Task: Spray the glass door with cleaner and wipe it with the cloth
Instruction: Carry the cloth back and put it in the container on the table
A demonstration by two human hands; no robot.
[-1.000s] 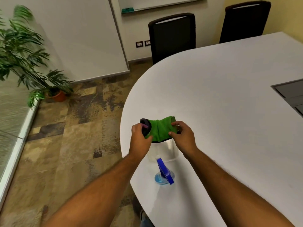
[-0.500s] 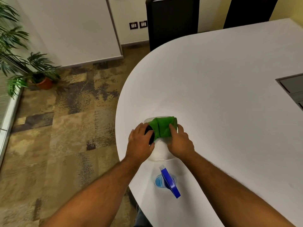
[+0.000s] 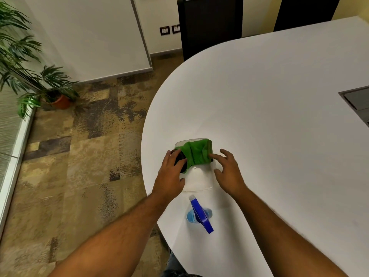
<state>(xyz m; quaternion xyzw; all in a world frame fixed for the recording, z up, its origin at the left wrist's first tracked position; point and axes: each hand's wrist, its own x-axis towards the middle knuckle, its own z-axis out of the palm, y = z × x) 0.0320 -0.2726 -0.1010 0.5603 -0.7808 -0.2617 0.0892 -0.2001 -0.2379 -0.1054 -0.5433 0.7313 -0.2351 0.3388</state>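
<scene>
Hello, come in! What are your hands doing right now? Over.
Left hand on the green cloth, grip loose. Right hand open, fingertips at cloth. Spray bottle standing untouched on table. Nothing in the way.

The table point(image 3: 279, 116) lies bare beyond the clear container point(image 3: 197, 180); the spray bottle point(image 3: 199, 214) blocks the near side between both forearms.

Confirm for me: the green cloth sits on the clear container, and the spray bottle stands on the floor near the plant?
Not quite. The head view shows the spray bottle standing on the white table, just in front of the clear container. The green cloth does sit on that container.
</scene>
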